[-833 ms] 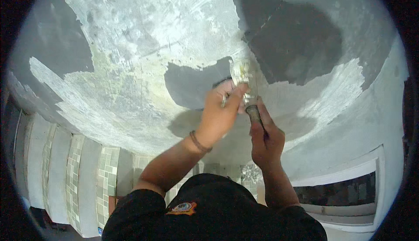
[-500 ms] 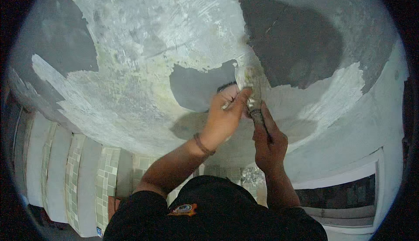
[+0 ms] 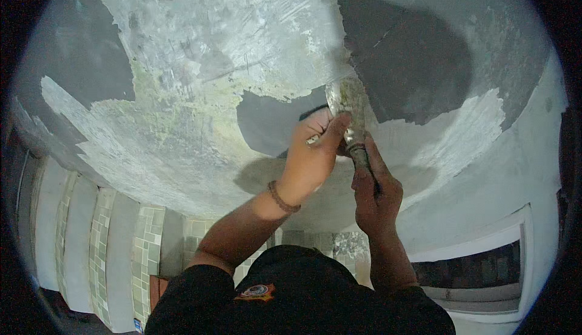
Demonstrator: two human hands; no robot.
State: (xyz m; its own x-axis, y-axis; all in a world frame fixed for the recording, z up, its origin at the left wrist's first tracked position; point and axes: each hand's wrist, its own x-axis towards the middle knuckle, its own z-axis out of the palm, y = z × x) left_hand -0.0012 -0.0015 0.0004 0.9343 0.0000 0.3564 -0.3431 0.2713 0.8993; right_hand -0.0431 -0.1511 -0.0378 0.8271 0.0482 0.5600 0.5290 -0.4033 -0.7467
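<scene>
Far left of and below the tool run tiled strips (image 3: pixel 100 244). Nearer, just left of the tool, is the left hand (image 3: pixel 312 153), a bracelet (image 3: pixel 282 198) on its wrist; its thumb lies against the tool, its fingers curl, and whether this grip holds anything I cannot tell. The tool (image 3: pixel 350 107), pale and broad-ended, is before the patchy surface (image 3: pixel 212 26). Below it, the right hand (image 3: pixel 377 195) is closed round its dark handle (image 3: pixel 360 154). Right of the tool are a dark patch (image 3: pixel 418 62) and, farther and lower, a window (image 3: pixel 473 270).

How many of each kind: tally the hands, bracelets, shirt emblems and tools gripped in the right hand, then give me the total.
Hands: 2 (left hand, right hand)
Bracelet: 1
Shirt emblem: 1
Tool in the right hand: 1
Total: 5
</scene>
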